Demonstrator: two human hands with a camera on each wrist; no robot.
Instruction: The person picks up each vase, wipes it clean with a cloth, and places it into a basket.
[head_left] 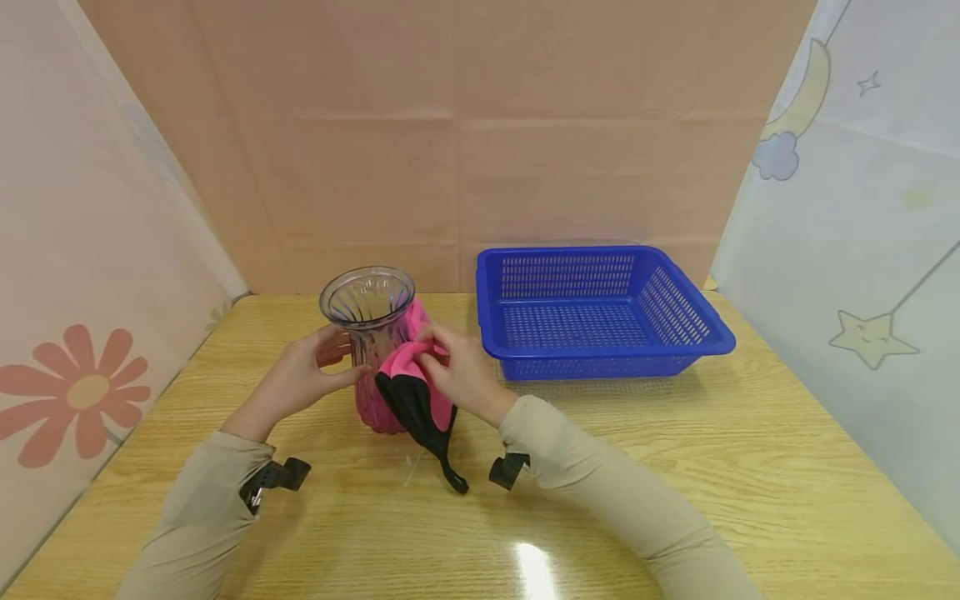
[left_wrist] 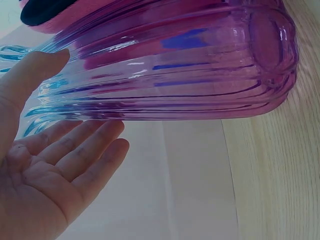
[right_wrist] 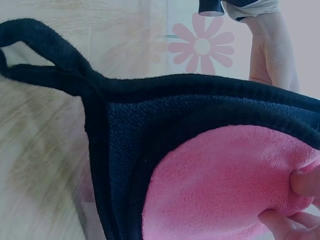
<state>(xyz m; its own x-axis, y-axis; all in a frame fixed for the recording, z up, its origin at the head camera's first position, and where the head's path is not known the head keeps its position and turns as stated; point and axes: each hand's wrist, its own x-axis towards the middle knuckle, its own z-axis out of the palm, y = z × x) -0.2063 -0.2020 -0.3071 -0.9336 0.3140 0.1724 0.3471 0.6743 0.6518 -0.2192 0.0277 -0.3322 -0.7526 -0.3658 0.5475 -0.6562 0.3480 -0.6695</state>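
Observation:
A ribbed glass vase (head_left: pixel 367 333), clear at its flared rim and pink toward the base, stands upright on the table. My left hand (head_left: pixel 303 379) is around its left side, the thumb in front and the fingers partly behind; in the left wrist view the little finger is apart from the glass (left_wrist: pixel 200 75). Against the vase's right side hangs a pink cloth with black edging and a black hanging loop (head_left: pixel 416 404). My right hand (head_left: pixel 467 371) pinches the pink part of that cloth (right_wrist: pixel 215 185) between thumb and fingers.
A blue perforated plastic basket (head_left: pixel 607 367) sits at the back right of the wooden table (head_left: pixel 420 550). Fabric hangs behind the table and along both sides. Each wrist wears a black camera mount.

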